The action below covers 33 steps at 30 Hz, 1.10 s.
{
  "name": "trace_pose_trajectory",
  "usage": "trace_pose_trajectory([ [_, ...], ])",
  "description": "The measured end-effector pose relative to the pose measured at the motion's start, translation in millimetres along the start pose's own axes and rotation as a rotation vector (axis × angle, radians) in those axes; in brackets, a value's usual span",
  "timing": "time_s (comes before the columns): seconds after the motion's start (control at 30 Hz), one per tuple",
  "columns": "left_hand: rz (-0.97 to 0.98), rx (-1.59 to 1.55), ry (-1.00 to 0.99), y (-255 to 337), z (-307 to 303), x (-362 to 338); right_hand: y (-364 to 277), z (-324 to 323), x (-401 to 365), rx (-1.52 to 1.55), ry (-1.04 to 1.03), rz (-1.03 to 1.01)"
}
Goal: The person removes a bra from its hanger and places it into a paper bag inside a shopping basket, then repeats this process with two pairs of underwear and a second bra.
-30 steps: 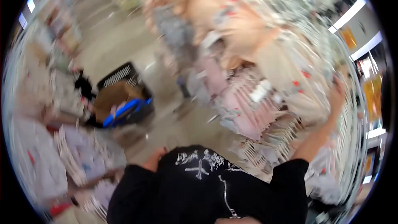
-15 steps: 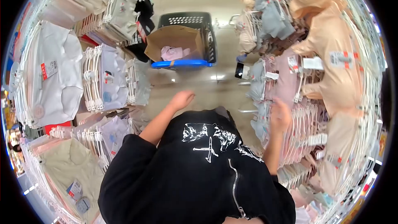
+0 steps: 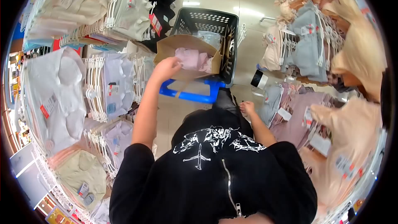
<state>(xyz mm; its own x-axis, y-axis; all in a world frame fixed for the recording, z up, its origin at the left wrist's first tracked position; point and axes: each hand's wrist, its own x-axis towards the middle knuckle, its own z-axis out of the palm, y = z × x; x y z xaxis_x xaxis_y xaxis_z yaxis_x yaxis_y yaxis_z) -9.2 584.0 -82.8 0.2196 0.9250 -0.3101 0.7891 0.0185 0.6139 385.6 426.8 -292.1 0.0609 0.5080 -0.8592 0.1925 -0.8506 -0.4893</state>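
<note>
My left hand (image 3: 167, 69) reaches over the near left side of an open brown cardboard box (image 3: 188, 40), its fingers loosely extended. The fingertips are at the left edge of a folded pale pink garment (image 3: 191, 59) lying inside; whether they touch it is hard to tell. The box sits in a dark perforated shopping basket cart (image 3: 206, 15) with a blue handle (image 3: 188, 96). Low at my right side, my right hand (image 3: 247, 108) is curled closed near the hanging garments, with nothing visible in it.
Racks of hanging underwear line both sides: white and beige pieces (image 3: 58, 95) on the left, peach (image 3: 352, 137) and grey-blue ones (image 3: 307, 49) on the right. A clear plastic package (image 3: 208, 38) lies in the cart behind the pink garment. Metal rack arms (image 3: 267, 18) jut into the aisle.
The cart is now closer to me. My left hand has moved forward from in front of my body to the box, and my right hand has come inward, away from the right rack.
</note>
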Motion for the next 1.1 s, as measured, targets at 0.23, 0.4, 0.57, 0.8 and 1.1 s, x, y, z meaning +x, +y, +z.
trace_pose_trajectory([
  [0.23, 0.129, 0.43, -0.399, -102.3, 147.9, 106.6, -72.2, -51.1, 96.5, -0.184, -0.208, -0.23],
  [0.4, 0.079, 0.457, -0.298, -129.6, 214.6, 123.7, -101.8, -56.0, 124.6, -0.118, -0.158, -0.194],
  [0.57, -0.164, 0.985, -0.669, -136.8, 208.4, 140.2, -83.8, -38.6, 104.3, -0.144, -0.198, -0.04],
  [0.8, -0.384, 0.822, -0.528, -180.5, 186.0, 116.2, -25.8, -1.1, 78.5, -0.592, -0.157, -0.201],
  [1.1, 0.114, 0.502, -0.394, -0.1, 11.2, 49.1, -90.8, 21.6, 146.1, -0.424, 0.024, -0.201],
])
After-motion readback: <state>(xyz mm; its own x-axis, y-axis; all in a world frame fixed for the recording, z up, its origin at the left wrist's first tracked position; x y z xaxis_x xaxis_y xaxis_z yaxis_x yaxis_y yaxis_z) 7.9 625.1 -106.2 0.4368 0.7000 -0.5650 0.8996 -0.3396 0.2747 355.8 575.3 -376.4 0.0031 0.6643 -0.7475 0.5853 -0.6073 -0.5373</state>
